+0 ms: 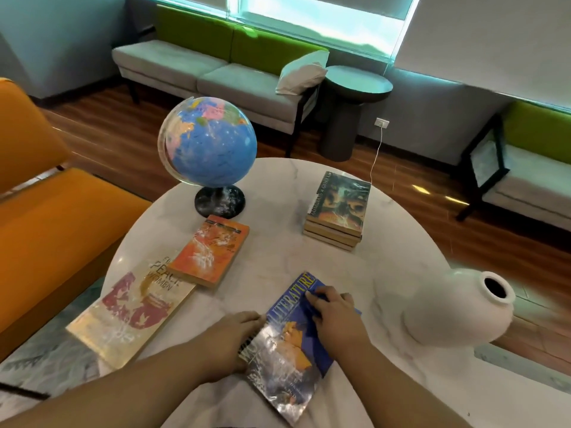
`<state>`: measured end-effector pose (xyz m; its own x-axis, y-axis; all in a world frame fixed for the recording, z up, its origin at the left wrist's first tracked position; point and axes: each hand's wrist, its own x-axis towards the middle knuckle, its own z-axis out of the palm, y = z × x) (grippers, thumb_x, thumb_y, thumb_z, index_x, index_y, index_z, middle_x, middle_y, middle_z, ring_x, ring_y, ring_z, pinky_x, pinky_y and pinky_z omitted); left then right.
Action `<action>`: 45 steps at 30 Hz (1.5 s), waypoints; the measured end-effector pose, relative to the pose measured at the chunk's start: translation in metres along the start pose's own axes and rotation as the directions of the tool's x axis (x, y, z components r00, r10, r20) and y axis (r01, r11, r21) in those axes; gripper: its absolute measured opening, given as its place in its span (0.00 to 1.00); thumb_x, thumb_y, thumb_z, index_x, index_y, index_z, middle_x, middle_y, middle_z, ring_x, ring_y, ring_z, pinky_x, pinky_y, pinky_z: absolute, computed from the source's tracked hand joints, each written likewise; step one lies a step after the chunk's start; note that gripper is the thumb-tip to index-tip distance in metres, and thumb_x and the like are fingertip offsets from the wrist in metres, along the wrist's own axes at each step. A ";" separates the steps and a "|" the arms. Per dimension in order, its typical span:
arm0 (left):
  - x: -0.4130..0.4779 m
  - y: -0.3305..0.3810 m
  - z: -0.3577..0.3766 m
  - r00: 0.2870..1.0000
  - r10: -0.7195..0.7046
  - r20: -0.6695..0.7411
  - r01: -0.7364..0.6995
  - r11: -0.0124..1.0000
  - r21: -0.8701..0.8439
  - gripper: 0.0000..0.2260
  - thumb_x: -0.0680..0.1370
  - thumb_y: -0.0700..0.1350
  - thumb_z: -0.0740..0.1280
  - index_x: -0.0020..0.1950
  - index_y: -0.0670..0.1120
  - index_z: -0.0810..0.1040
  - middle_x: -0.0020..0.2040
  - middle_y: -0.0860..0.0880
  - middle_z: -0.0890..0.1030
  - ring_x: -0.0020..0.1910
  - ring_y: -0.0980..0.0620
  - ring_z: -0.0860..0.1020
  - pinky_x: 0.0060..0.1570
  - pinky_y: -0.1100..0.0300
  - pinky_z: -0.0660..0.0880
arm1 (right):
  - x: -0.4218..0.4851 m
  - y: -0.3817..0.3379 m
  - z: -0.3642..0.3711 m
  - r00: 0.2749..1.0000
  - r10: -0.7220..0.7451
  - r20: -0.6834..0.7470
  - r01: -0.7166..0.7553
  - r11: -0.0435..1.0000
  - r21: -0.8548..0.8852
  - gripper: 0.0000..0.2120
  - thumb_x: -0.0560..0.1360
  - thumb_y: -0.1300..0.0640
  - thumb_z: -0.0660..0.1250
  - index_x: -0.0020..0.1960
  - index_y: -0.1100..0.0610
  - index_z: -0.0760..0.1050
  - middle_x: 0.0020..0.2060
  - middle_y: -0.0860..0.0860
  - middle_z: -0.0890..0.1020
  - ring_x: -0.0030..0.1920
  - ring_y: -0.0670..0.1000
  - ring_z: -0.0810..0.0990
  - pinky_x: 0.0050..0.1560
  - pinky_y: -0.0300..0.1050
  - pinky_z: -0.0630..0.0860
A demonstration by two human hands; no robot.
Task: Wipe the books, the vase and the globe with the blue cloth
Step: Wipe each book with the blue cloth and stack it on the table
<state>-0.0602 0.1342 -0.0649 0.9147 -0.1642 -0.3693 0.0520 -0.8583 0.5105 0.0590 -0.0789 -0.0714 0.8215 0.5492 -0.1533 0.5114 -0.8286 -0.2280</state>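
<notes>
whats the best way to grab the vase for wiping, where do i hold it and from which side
Probably by the narrow neck just under the rim. The white vase stands upright near the table edge on your right, and its round body looks too wide and smooth for one hand. Come from above with the left hand, since the right hand has the blue cloth.

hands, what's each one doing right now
Left hand: open, flat against the edge of the blue book, holding nothing.
Right hand: pressing the blue cloth onto that book.
</notes>
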 end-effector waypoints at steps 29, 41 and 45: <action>-0.007 -0.043 0.002 0.994 0.108 0.004 -0.099 0.928 -0.359 0.30 0.75 0.47 0.71 0.74 0.55 0.62 0.64 0.63 0.62 0.61 0.66 0.65 0.50 0.86 0.58 | 0.002 -0.040 -0.008 0.983 -0.055 0.173 0.067 0.996 -0.066 0.23 0.80 0.55 0.59 0.73 0.41 0.63 0.72 0.43 0.62 0.61 0.55 0.64 0.62 0.46 0.67; 0.001 -0.055 0.009 0.989 0.150 -0.006 -0.143 0.928 -0.344 0.32 0.71 0.48 0.74 0.72 0.57 0.65 0.62 0.62 0.68 0.56 0.67 0.71 0.54 0.77 0.67 | -0.033 -0.032 -0.010 0.981 0.077 0.177 -0.057 0.992 -0.111 0.24 0.81 0.58 0.56 0.74 0.41 0.61 0.72 0.45 0.60 0.63 0.57 0.62 0.64 0.46 0.67; 0.001 -0.055 0.007 0.983 0.184 0.000 -0.169 0.906 -0.388 0.33 0.70 0.54 0.74 0.73 0.57 0.65 0.60 0.66 0.66 0.54 0.73 0.69 0.51 0.79 0.65 | -0.050 -0.043 -0.006 0.961 -0.101 0.256 0.109 0.994 -0.019 0.23 0.80 0.57 0.58 0.72 0.39 0.65 0.73 0.42 0.60 0.67 0.54 0.60 0.65 0.42 0.62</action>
<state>-0.0649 0.1776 -0.0984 0.9085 -0.3193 -0.2696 0.0479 -0.5613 0.8262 -0.0027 -0.0712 -0.0484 0.6736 0.6392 -0.3710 0.6027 -0.7656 -0.2248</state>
